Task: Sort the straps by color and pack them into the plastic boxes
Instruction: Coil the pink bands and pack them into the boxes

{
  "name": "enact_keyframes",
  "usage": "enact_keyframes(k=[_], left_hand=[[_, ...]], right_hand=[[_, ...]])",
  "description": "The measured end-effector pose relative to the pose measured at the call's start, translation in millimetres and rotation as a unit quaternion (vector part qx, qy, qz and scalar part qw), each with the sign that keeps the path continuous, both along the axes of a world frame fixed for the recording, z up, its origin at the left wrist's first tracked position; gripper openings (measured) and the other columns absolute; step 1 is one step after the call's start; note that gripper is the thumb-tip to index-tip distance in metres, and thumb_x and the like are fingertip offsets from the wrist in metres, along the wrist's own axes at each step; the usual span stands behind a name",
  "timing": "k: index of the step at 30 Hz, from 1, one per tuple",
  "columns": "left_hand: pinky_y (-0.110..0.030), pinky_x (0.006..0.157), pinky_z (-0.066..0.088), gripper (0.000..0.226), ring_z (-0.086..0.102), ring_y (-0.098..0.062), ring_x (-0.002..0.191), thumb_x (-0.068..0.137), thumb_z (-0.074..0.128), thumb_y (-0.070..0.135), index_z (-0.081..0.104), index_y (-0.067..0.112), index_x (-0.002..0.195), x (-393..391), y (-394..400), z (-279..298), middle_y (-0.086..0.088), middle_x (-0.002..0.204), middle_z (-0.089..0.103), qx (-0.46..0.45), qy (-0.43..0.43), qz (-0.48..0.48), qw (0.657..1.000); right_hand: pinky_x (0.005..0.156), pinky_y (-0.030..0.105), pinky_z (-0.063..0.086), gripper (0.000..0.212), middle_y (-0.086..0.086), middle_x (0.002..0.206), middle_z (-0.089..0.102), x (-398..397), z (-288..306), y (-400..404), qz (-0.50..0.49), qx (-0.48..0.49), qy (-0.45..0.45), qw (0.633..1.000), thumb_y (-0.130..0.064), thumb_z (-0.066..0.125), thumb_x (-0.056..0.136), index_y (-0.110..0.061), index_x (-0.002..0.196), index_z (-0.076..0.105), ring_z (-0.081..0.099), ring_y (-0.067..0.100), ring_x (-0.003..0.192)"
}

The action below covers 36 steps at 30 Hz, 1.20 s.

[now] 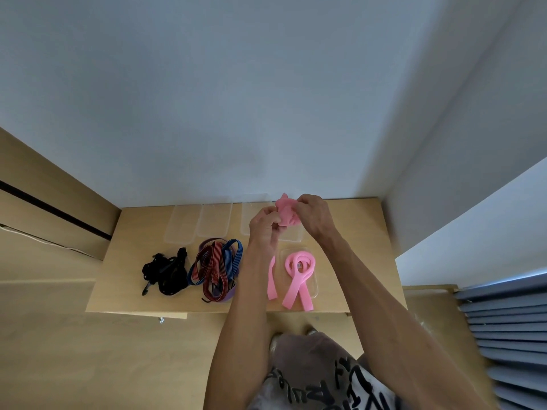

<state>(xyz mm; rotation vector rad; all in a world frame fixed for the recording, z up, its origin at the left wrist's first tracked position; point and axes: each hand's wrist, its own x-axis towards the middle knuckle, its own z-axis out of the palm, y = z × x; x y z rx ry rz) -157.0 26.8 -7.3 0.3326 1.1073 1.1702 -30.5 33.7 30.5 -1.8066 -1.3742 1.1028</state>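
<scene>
Both hands hold a bunched pink strap [286,213] above the table's far right. My left hand [264,227] grips its lower left part; my right hand [315,214] pinches its upper right part. Under them lies a clear plastic box [291,238], mostly hidden. Nearer me, a second pink strap [299,275] is looped in another clear box [314,287], its ends hanging over the rim. A loose pink strap [271,279] lies left of it, partly behind my left forearm. A pile of red, blue and purple striped straps [217,266] and a heap of black straps [164,270] lie further left.
Three empty clear boxes or lids [180,224] [214,217] [251,214] stand in a row along the wall at the back of the small wooden table [124,261]. A white wall rises behind; a grey curtain [509,335] hangs at the right. My knee [307,350] is below the table edge.
</scene>
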Motion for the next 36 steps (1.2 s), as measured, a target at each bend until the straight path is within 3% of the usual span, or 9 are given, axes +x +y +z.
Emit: enact_keyframes(k=[4, 6, 10, 14, 17, 22, 27, 31, 36], left_hand=[[-0.032, 0.074, 0.043, 0.022, 0.056, -0.022, 0.082, 0.068, 0.047, -0.014, 0.053, 0.006, 0.074, 5, 2, -1, -0.011, 0.094, 0.062, 0.033, -0.101, -0.001, 0.994], [-0.032, 0.072, 0.043, 0.028, 0.056, -0.023, 0.084, 0.072, 0.039, -0.018, 0.051, 0.008, 0.075, 8, 3, -2, -0.011, 0.098, 0.062, 0.047, -0.12, 0.009, 0.992], [-0.03, 0.065, 0.04, 0.028, 0.051, -0.021, 0.076, 0.069, 0.036, -0.016, 0.047, 0.009, 0.076, 17, 1, -10, -0.003, 0.082, 0.059, 0.046, -0.088, 0.03, 0.995], [-0.027, 0.06, 0.045, 0.024, 0.056, -0.019, 0.072, 0.066, 0.056, 0.006, 0.06, 0.009, 0.089, 12, -1, -15, -0.005, 0.077, 0.061, -0.009, 0.058, 0.0, 0.998], [-0.03, 0.071, 0.056, 0.037, 0.073, -0.019, 0.088, 0.075, 0.073, 0.029, 0.07, 0.01, 0.106, 8, 2, -20, -0.006, 0.099, 0.076, -0.014, 0.078, -0.031, 0.996], [-0.033, 0.081, 0.058, 0.035, 0.073, -0.026, 0.1, 0.082, 0.074, 0.03, 0.073, 0.01, 0.11, 8, 5, -21, -0.014, 0.104, 0.076, -0.001, 0.124, -0.04, 0.991], [-0.031, 0.073, 0.058, 0.02, 0.073, -0.025, 0.088, 0.073, 0.073, 0.017, 0.071, 0.012, 0.092, 17, 5, -18, -0.008, 0.088, 0.077, -0.016, 0.135, -0.005, 0.991], [-0.026, 0.07, 0.058, 0.042, 0.071, -0.018, 0.079, 0.071, 0.086, 0.016, 0.07, 0.016, 0.11, 23, 8, -22, -0.008, 0.087, 0.075, -0.023, 0.182, -0.005, 0.983], [-0.021, 0.058, 0.052, 0.004, 0.062, -0.019, 0.076, 0.082, 0.076, 0.012, 0.074, 0.015, 0.082, 25, 15, -31, -0.001, 0.074, 0.068, -0.036, 0.276, -0.034, 0.96]], right_hand=[[0.055, 0.031, 0.028, 0.034, 0.003, 0.057, 0.036, -4, -4, 2, -0.037, 0.016, 0.003, 0.999, -0.012, 0.054, 0.088, -0.011, 0.058, 0.037, 0.029, 0.018, 0.055], [0.063, 0.032, 0.044, 0.017, 0.004, 0.077, 0.058, -4, -8, 1, -0.055, -0.018, 0.033, 0.998, -0.022, 0.053, 0.092, -0.007, 0.084, 0.057, 0.05, 0.016, 0.066], [0.086, 0.037, 0.058, 0.058, 0.015, 0.117, 0.063, -1, -13, -1, -0.098, -0.087, 0.256, 0.958, -0.017, 0.055, 0.089, -0.008, 0.144, 0.039, 0.065, 0.024, 0.103], [0.085, 0.038, 0.058, 0.044, 0.01, 0.107, 0.066, 6, -21, 1, -0.12, -0.041, 0.242, 0.962, -0.005, 0.065, 0.084, -0.003, 0.127, 0.056, 0.066, 0.024, 0.095], [0.078, 0.035, 0.059, 0.025, 0.007, 0.093, 0.071, 13, -24, 4, -0.103, -0.032, 0.27, 0.957, 0.004, 0.068, 0.082, -0.007, 0.105, 0.068, 0.066, 0.019, 0.082], [0.08, 0.033, 0.057, 0.021, 0.007, 0.087, 0.07, 21, -30, 5, -0.094, -0.052, 0.313, 0.944, 0.007, 0.066, 0.071, -0.002, 0.089, 0.073, 0.063, 0.017, 0.081], [0.082, 0.035, 0.052, 0.025, 0.008, 0.092, 0.066, 25, -39, 6, -0.113, -0.069, 0.315, 0.94, 0.006, 0.071, 0.074, -0.003, 0.097, 0.069, 0.06, 0.021, 0.084], [0.084, 0.036, 0.051, 0.019, 0.007, 0.095, 0.068, 24, -50, 7, -0.146, -0.069, 0.307, 0.938, 0.003, 0.069, 0.078, -0.01, 0.091, 0.072, 0.061, 0.021, 0.091], [0.103, 0.041, 0.052, 0.044, 0.009, 0.117, 0.069, 18, -69, 7, -0.174, -0.083, 0.274, 0.942, -0.009, 0.07, 0.087, -0.004, 0.131, 0.063, 0.065, 0.023, 0.111]])
